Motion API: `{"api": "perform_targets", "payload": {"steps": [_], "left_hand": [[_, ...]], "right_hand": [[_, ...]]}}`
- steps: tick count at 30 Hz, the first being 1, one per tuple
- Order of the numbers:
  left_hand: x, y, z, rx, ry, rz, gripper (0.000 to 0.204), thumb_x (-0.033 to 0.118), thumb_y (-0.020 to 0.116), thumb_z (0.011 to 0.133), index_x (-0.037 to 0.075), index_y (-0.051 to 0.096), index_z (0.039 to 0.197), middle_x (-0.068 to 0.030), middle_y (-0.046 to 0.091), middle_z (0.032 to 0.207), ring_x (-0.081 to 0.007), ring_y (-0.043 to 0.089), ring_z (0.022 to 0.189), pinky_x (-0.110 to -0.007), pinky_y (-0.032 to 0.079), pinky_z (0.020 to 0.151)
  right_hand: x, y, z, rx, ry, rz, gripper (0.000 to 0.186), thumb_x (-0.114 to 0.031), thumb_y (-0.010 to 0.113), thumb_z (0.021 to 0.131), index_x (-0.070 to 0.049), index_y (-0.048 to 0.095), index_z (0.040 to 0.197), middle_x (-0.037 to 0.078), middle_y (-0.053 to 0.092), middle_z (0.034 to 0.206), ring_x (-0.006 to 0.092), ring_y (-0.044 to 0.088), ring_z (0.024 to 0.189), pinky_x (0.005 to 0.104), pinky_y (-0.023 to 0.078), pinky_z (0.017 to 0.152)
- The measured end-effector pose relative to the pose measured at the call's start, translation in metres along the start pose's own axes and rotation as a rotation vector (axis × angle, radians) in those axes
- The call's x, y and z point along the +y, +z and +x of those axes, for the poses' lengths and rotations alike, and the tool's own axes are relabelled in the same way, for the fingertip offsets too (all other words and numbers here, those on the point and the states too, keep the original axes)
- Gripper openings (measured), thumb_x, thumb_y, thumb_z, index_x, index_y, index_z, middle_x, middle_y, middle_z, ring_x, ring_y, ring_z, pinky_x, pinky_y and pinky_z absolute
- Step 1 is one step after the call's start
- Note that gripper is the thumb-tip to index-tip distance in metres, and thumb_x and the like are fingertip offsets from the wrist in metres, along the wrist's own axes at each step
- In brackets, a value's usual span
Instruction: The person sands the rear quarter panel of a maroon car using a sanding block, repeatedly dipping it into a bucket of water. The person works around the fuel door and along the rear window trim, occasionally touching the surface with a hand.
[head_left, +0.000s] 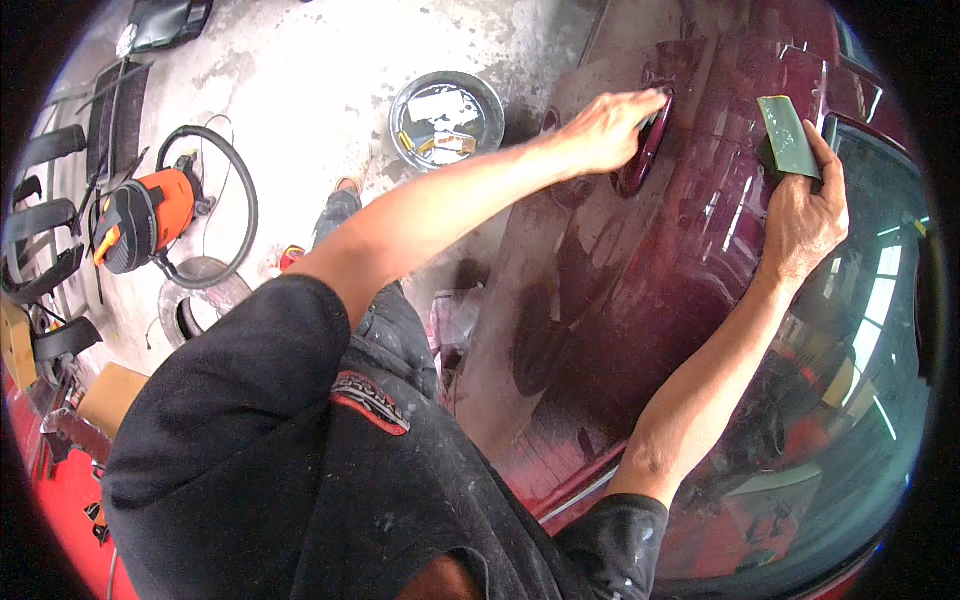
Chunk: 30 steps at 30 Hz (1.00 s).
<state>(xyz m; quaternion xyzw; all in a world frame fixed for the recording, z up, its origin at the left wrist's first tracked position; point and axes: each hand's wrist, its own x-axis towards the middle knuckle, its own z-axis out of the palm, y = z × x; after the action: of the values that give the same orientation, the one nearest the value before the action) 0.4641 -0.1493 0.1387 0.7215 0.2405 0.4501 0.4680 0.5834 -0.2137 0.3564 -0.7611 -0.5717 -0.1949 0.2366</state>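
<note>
A dark red car door (pixel 610 290) stretches out in front of me, wet-looking in places. My left hand (pixel 605 132) is closed at its door handle (pixel 655 145), with the fingertips at the handle's far end. Further right, my right hand (pixel 808 222) pinches a bent green sheet of sandpaper (pixel 792 135) between thumb and fingers. That sheet is held close to the red body panel beside the window glass (pixel 850 260). Something dark shows behind the sheet's lower left edge, too hidden to name.
On the concrete floor stands a round dark basin (pixel 397 115) with water and several pieces in it. To the left are an orange and black vacuum cleaner (pixel 150 220) with a black hose, a tire (pixel 180 310), a cardboard box (pixel 112 398) and several dark car parts (pixel 50 215).
</note>
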Motion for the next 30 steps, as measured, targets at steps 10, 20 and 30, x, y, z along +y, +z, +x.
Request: {"api": "perform_targets", "payload": {"steps": [10,20,30], "left_hand": [[0.007,-0.002,-0.005,-0.008,-0.008,0.011,0.053,-0.011,0.05,0.08,-0.003,0.056,0.132,-0.0264,0.058,0.137,-0.0415,0.061,0.12,-0.046,0.052,0.104],[0.008,0.013,-0.035,0.054,0.027,0.078,0.057,-0.015,0.048,0.076,-0.013,0.052,0.133,-0.0357,0.053,0.137,-0.0441,0.055,0.129,-0.047,0.046,0.112],[0.014,0.004,-0.023,0.031,0.008,0.13,0.057,-0.015,0.046,0.076,-0.012,0.052,0.133,-0.0348,0.056,0.134,-0.0482,0.056,0.125,-0.048,0.047,0.109]], "right_hand": [[-0.005,0.0,-0.001,-0.034,0.036,-0.034,0.036,-0.002,0.06,0.088,-0.018,0.076,0.116,0.01,0.077,0.107,0.0214,0.074,0.1,0.0338,0.056,0.088],[-0.011,-0.002,0.0,-0.055,0.044,-0.018,0.035,0.001,0.059,0.09,-0.014,0.075,0.117,0.008,0.076,0.111,0.0215,0.073,0.105,0.0333,0.054,0.093],[-0.008,0.001,-0.002,-0.047,0.028,-0.016,0.042,0.004,0.057,0.085,-0.016,0.075,0.117,0.008,0.077,0.107,0.0221,0.074,0.1,0.0346,0.056,0.088]]}}
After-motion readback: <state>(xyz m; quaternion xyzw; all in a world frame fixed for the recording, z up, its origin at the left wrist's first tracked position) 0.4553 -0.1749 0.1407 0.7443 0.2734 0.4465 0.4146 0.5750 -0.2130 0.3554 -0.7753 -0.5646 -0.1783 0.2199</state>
